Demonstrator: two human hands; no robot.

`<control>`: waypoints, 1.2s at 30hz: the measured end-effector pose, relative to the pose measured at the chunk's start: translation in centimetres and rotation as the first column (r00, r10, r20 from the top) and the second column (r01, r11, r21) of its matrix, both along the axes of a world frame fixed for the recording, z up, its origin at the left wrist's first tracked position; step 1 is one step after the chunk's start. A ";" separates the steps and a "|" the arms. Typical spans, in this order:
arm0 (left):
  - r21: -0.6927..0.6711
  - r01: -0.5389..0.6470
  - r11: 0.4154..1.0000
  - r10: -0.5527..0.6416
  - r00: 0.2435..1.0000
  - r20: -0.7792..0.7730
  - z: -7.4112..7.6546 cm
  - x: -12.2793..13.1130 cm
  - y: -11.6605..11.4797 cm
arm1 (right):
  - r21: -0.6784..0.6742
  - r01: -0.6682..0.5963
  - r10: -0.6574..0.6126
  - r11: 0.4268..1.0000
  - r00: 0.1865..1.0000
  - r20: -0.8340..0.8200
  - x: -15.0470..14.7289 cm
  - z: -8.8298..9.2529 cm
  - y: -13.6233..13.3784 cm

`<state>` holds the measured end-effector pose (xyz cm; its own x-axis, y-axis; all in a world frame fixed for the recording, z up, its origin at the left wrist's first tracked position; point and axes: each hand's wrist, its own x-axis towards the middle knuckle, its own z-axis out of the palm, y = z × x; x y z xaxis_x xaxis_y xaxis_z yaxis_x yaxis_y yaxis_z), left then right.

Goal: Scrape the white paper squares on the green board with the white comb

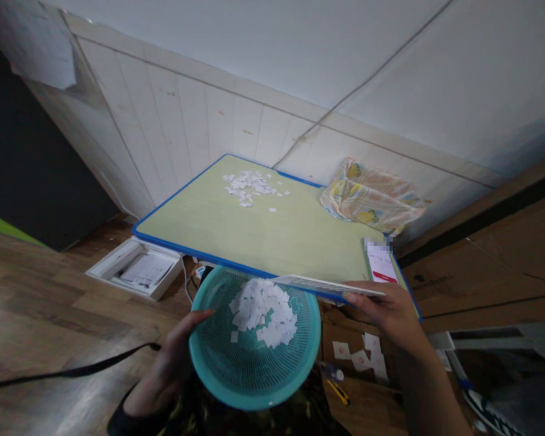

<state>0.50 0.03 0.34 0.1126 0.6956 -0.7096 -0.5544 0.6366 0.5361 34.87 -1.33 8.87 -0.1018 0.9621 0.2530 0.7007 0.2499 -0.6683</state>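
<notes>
My left fingers (203, 316) are gripping a basket (254, 396), my right fingers (360, 301) pinching a sheet (324, 284). Blue-edged counter (295, 236) is standing by panelled wall (186, 118).

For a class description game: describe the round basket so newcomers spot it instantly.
Find the pale, blue-edged table. At its near side, held by the left hand, is the round basket holding white paper pieces. Its turquoise colour sets it apart from the patterned container on the table.
</notes>
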 end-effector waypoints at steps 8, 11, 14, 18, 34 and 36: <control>-0.012 0.003 1.000 -0.003 0.999 0.036 -0.1 -0.1 0.2 | 0.234 0.209 -0.196 0.949 0.977 -0.080 -0.4 -0.5 6.9; -0.018 0.010 1.000 -0.010 0.999 0.041 -0.2 -0.1 0.2 | 0.247 0.211 -0.207 0.946 0.978 -0.042 -0.7 -0.4 11.3; -0.017 0.018 1.000 -0.017 0.999 0.039 -0.5 -0.3 0.2 | 0.254 0.196 -0.220 0.947 0.973 0.067 -1.2 -0.1 14.3; -0.007 0.023 1.000 -0.023 0.999 0.024 -0.7 -0.4 0.2 | 0.257 0.135 -0.188 0.957 0.963 0.194 -1.6 0.4 15.3; 0.003 0.030 1.000 -0.030 0.999 0.037 0.0 -0.1 0.3 | 0.168 0.077 -0.112 0.983 0.972 0.209 -1.8 1.4 12.9; -0.018 0.007 1.000 -0.006 0.999 0.054 -0.1 -0.2 0.3 | 0.158 0.069 -0.103 0.985 0.971 0.215 -1.9 1.7 11.5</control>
<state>0.34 0.33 0.26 0.1556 0.6818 -0.7148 -0.5781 0.6496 0.4938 32.99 10.16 10.55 -0.0900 0.9229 0.3743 0.8501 0.2669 -0.4539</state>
